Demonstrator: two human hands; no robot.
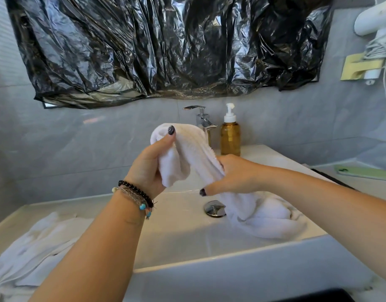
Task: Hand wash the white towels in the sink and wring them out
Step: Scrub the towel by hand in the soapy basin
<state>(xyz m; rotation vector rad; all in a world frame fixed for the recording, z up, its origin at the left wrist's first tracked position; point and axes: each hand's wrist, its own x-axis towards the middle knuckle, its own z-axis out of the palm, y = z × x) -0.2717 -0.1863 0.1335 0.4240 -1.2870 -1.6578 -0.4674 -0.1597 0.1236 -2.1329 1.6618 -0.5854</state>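
I hold a white towel (187,149) above the white sink (183,234). My left hand (147,168) grips its bunched upper end, thumb on top. My right hand (235,176) is closed around the towel lower down, to the right. The towel's long tail (264,216) hangs down and lies heaped in the basin's right side, beside the metal drain plug (214,208). More white towels (32,251) lie crumpled on the counter at the left of the basin.
A chrome faucet (204,120) stands behind the towel, with an amber soap pump bottle (230,136) to its right. A green phone (363,172) lies on the right counter. Black plastic sheeting (165,44) covers the wall above. A white hair dryer (375,20) hangs top right.
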